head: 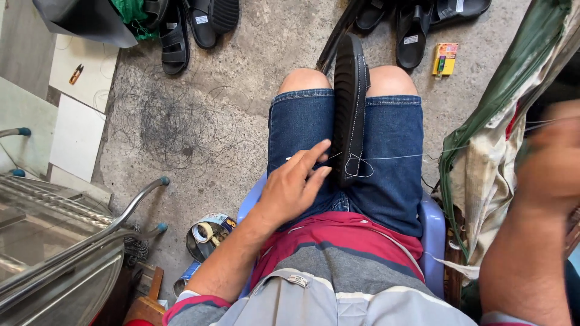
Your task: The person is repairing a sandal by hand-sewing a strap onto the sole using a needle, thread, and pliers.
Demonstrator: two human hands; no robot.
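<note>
Fingers of my left hand lie spread, pressing the black rubber sandal clamped between my knees. My blurred right hand draws the white thread taut; its grip I cannot tell. Best pull level, sole pinned.

Left hand fingers extended; right hand raised, blurred.

Rough grey concrete floor in daylight, scattered with loose dark thread tangles, edged at left by pale square tiles and a shiny curved steel counter, with a blue plastic chair at centre.
</note>
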